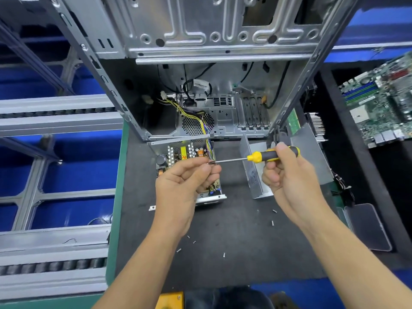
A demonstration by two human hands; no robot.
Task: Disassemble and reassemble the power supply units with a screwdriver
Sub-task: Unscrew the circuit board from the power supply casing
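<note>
An open computer case [200, 63] is seen at upper centre; a motherboard [379, 103] lies at right, a roller conveyor [55, 114] at left.

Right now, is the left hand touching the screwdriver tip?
Touching. The head view shows the left hand's fingertips pinched round the screwdriver's tip, with no gap; what they hold there is too small to tell.

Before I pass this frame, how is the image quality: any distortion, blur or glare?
Head view: wide-angle bending bows the computer case rails outward; lighting is even, with soft shadows; mild glare on the screwdriver shaft; left hand fingertips slightly soft; loose screws on the mat stay distinguishable.
</note>
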